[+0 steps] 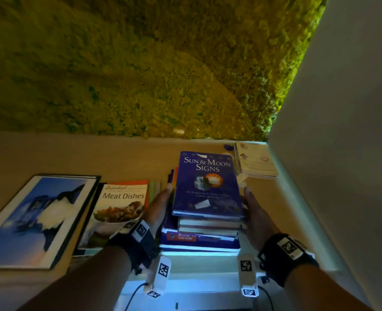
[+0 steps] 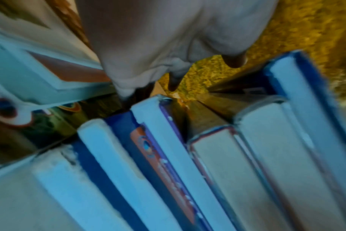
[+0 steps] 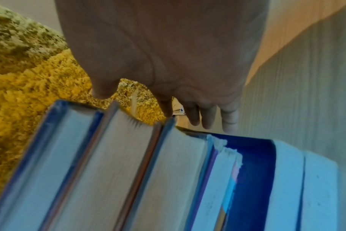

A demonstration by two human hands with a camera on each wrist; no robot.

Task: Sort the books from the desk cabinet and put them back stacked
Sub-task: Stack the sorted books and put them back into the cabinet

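Observation:
A stack of several books (image 1: 204,232) stands on the beige desk top (image 1: 62,153), topped by the blue "Sun & Moon Signs" book (image 1: 208,187). My left hand (image 1: 159,206) lies flat against the stack's left side, fingers straight. My right hand (image 1: 254,212) presses the right side in the same way. In the left wrist view, the left hand (image 2: 158,46) reaches along the books' page edges (image 2: 188,171). The right wrist view has the right hand (image 3: 168,54) with straight fingers beside the stack (image 3: 128,171).
Left of the stack lies a "Meat Dishes" cookbook (image 1: 120,207) on other thin books, and a large blue picture book (image 1: 35,218) further left. A small pile of pale booklets (image 1: 256,160) sits at the back right. A moss wall (image 1: 140,63) and a white wall (image 1: 342,131) close the corner.

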